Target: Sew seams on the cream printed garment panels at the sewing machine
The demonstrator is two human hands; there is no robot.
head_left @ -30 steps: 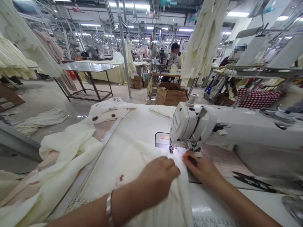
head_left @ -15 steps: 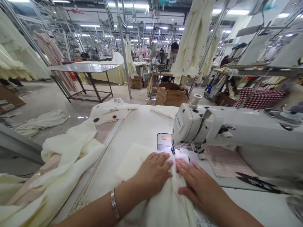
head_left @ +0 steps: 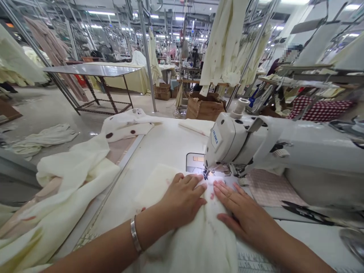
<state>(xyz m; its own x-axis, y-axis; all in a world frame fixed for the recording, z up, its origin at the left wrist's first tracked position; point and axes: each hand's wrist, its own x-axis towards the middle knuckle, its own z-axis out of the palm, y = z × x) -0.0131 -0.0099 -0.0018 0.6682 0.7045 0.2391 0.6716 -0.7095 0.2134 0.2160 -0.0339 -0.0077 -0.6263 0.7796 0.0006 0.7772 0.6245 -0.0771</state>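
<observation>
A cream fabric piece (head_left: 199, 235) lies on the white sewing table (head_left: 165, 148), its far edge under the needle of the white sewing machine (head_left: 256, 146). My left hand (head_left: 182, 199) rests flat on the fabric just left of the needle, fingers stretched out. My right hand (head_left: 241, 210) lies flat on the fabric to the right of the seam line, fingers spread and pointing at the presser foot (head_left: 206, 173). Neither hand grips anything. A silver bangle (head_left: 134, 235) sits on my left wrist.
A heap of cream cloth (head_left: 65, 182) and a spotted piece (head_left: 127, 123) lie at the table's left. Black scissors (head_left: 304, 212) lie at the right beside a pink pad (head_left: 267, 185). Cardboard boxes (head_left: 204, 106), a metal table (head_left: 93, 72), hanging garments (head_left: 222, 41) and distant workers stand behind.
A second ago both hands pinched and arranged the fabric near the needle. They have since flattened onto it, and the cloth now lies smoother under the presser foot.
</observation>
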